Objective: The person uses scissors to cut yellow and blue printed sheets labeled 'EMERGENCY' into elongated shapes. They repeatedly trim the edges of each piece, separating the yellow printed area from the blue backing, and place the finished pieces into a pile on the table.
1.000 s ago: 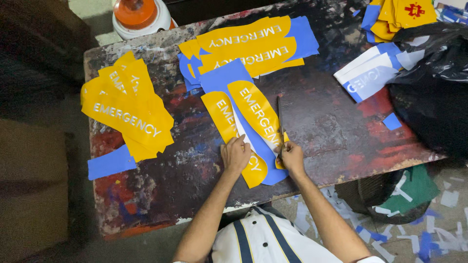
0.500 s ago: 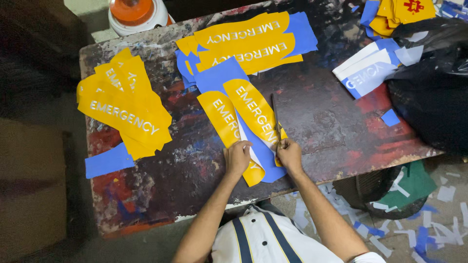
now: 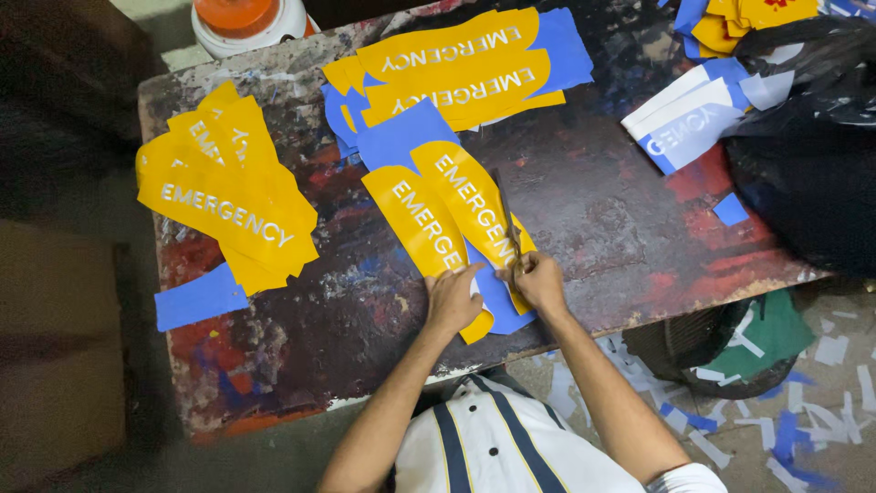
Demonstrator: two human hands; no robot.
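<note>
in the head view we see our left hand [image 3: 452, 299] lying flat, fingers spread and closed on nothing, pressing the near end of a yellow curved label [image 3: 424, 233] printed with white lettering. just right of those fingers lies a second yellow label [image 3: 470, 203], both on a blue backing sheet [image 3: 401, 137] that runs away from us across the paint-stained tabletop [image 3: 602, 210]. our right hand [image 3: 540, 281] is curled tight round the handles of a pair of scissors [image 3: 506, 219], whose blades point away from the fingers along the right edge of that second label; whether the blades are parted we cannot tell.

to do this cut well, we judge that the left fingers should keep the sheet flat and close to the blades, and that the scissors should follow the yellow edge in long strokes, leaving the lettering whole.

far left of our left fingers sits a stack of finished yellow labels [image 3: 228, 196] with a loose blue strip [image 3: 196, 299] nearer us. beyond the blades lies another pile of yellow and blue sheets [image 3: 474, 64]. far right of the right fingers we see blue and white offcuts [image 3: 689, 119] beside a black plastic bag [image 3: 808, 137]. an orange and white container [image 3: 248, 20] stands past the far edge, and paper scraps [image 3: 785, 411] litter the floor.
</note>
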